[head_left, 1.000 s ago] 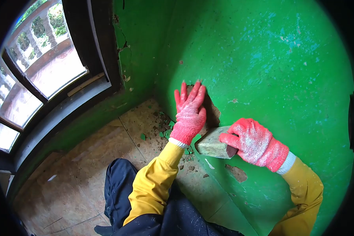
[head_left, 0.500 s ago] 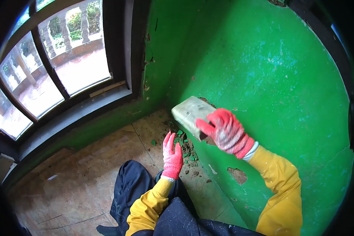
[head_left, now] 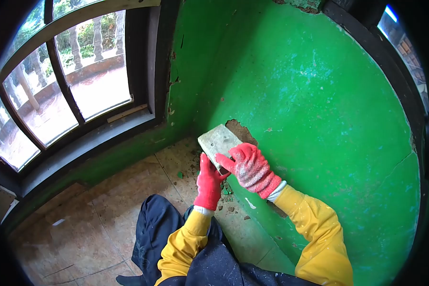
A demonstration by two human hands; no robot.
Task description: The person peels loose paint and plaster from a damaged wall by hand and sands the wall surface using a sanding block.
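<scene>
A pale, worn rectangular block with dark marks is held close to the green wall, its flat face tilted up. My right hand, in a red and whitish knit glove, is closed on the block's right end. My left hand, in a matching red glove, meets the block's lower edge with its fingers up along it and its thumb toward the underside. A patch of bare brown wall shows just behind the block. Green paint chips and brown rubble lie on the floor below, partly hidden by my hands.
The green wall rises at the right, with flaked spots. A dark-framed window with a low sill stands at the left. Brown floor tiles run beneath my knees in dark trousers.
My right hand has brought the block down and left, toward my body. My left hand has risen slightly from beside the rubble to the block's lower edge. The view has shifted a little.
</scene>
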